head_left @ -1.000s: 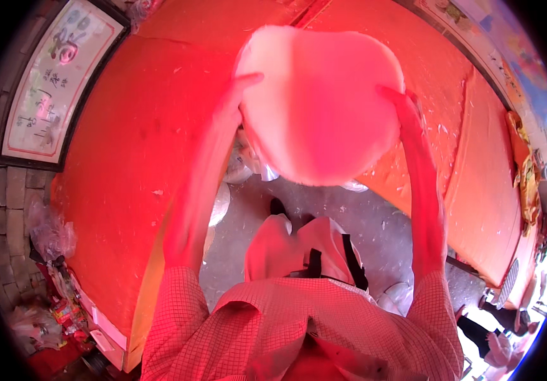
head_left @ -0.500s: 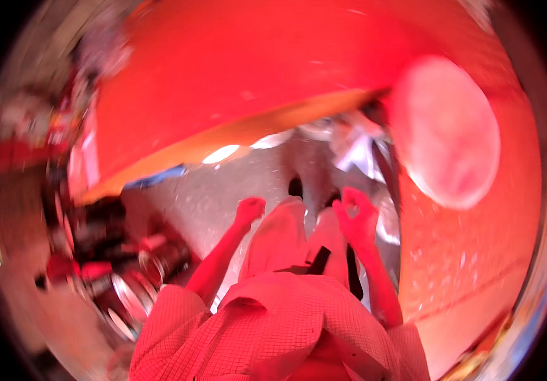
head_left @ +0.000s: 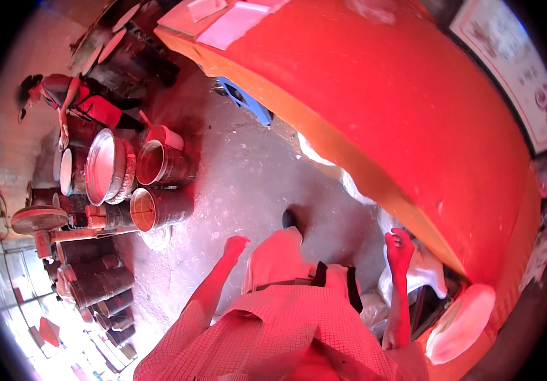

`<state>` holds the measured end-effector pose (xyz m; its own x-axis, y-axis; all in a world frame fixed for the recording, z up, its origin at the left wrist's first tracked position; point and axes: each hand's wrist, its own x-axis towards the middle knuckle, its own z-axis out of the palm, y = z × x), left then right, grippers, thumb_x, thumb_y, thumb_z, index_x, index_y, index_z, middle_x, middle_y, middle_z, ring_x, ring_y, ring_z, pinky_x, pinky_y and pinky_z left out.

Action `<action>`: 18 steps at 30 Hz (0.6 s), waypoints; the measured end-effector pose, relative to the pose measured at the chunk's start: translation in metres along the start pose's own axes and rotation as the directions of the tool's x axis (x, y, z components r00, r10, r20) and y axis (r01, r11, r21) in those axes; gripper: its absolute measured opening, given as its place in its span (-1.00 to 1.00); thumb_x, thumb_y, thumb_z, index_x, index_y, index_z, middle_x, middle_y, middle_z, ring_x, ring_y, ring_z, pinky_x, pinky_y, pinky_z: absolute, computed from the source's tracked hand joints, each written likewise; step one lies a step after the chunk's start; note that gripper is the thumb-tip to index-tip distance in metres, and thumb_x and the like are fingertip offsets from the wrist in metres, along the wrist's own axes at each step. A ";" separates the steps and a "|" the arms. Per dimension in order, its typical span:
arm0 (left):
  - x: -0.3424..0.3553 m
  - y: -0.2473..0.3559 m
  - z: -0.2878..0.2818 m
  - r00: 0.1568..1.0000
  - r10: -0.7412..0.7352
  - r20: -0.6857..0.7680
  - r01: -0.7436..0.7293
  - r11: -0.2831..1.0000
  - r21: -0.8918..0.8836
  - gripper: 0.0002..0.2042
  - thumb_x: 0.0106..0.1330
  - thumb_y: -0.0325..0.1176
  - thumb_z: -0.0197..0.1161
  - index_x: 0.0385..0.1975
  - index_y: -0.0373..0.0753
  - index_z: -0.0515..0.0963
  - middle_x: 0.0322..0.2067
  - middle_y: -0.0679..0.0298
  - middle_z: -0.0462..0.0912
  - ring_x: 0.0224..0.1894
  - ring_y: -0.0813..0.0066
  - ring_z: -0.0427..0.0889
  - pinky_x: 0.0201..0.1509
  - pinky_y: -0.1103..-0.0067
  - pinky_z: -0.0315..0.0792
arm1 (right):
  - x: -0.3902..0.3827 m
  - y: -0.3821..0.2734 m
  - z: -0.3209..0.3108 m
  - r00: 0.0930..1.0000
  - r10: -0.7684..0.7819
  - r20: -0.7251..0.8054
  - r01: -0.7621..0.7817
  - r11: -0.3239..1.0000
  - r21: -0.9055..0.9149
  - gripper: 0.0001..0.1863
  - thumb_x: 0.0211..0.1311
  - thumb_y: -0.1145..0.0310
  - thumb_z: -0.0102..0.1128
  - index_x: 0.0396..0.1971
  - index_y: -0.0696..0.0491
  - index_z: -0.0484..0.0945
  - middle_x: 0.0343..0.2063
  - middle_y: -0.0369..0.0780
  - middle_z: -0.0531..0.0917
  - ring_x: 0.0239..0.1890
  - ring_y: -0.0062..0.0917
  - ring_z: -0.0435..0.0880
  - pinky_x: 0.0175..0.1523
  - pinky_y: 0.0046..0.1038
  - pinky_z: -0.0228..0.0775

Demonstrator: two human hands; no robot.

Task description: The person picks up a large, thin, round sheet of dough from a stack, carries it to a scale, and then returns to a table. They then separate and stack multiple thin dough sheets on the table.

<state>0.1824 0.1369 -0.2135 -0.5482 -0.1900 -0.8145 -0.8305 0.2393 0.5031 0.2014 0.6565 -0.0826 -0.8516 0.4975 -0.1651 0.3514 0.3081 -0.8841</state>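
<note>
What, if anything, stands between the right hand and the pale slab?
Nothing visible clearly blocks the right hand from the pale slab on the table. White plastic shows between them in the picture, but seems to lie lower, beside the table, so likely not in the way.

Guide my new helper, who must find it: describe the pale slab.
Follow the big red-orange tabletop to the lower right, past the person's right hand. The pale slab there has a smooth, rounded outline, unlike the crumpled whitish material nearby.
</note>
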 end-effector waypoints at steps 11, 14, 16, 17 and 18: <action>0.089 0.150 -0.108 0.974 0.141 -0.178 -0.189 0.939 -0.288 -0.68 0.34 -0.12 0.18 -0.37 -0.29 0.66 -0.48 0.27 0.66 -0.41 0.59 0.53 -0.23 0.57 0.39 | 0.121 -0.151 0.206 0.904 -0.126 0.410 0.229 0.950 -0.212 -0.81 0.08 0.42 0.34 -0.33 0.18 0.62 -0.57 -0.16 0.66 -0.46 -0.54 0.67 -0.30 -0.51 0.51; 0.120 0.170 -0.137 0.961 0.227 -0.160 -0.261 0.935 -0.239 -0.68 0.36 -0.10 0.15 -0.26 -0.27 0.62 -0.40 0.26 0.70 -0.29 0.49 0.64 -0.13 0.52 0.44 | 0.176 -0.183 0.248 0.898 -0.158 0.411 0.251 0.950 -0.183 -0.83 0.13 0.38 0.31 -0.38 0.18 0.62 -0.61 -0.22 0.61 -0.51 -0.63 0.59 -0.36 -0.54 0.44; 0.144 0.191 -0.154 0.947 0.220 -0.232 -0.257 0.956 -0.139 -0.69 0.38 -0.17 0.13 -0.17 -0.32 0.60 -0.39 0.22 0.70 -0.29 0.46 0.66 -0.11 0.52 0.45 | 0.227 -0.207 0.288 0.891 -0.119 0.439 0.194 0.972 -0.131 -0.81 0.16 0.35 0.29 -0.38 0.19 0.61 -0.63 -0.28 0.56 -0.53 -0.69 0.51 -0.39 -0.56 0.37; 0.152 0.198 -0.156 0.942 0.210 -0.262 -0.241 0.966 -0.093 -0.69 0.38 -0.21 0.12 -0.12 -0.34 0.58 -0.39 0.20 0.71 -0.29 0.45 0.66 -0.11 0.52 0.46 | 0.251 -0.217 0.305 0.885 -0.091 0.456 0.160 0.980 -0.115 -0.80 0.17 0.33 0.28 -0.39 0.19 0.61 -0.64 -0.31 0.53 -0.54 -0.72 0.47 -0.41 -0.57 0.33; 0.162 0.209 -0.156 0.926 0.248 -0.285 -0.292 0.949 -0.122 -0.72 0.37 -0.27 0.12 -0.10 -0.34 0.57 -0.39 0.16 0.71 -0.30 0.46 0.66 -0.17 0.54 0.47 | 0.285 -0.202 0.329 0.872 -0.169 0.459 0.224 0.972 -0.067 -0.79 0.22 0.31 0.23 -0.39 0.18 0.60 -0.63 -0.40 0.46 -0.54 -0.76 0.37 -0.44 -0.59 0.23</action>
<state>-0.0958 0.0077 -0.1956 -0.7419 -0.3884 -0.5466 -0.6399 0.1663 0.7503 -0.2401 0.4694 -0.0948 -0.9807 0.0093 -0.1954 0.1771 0.4656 -0.8671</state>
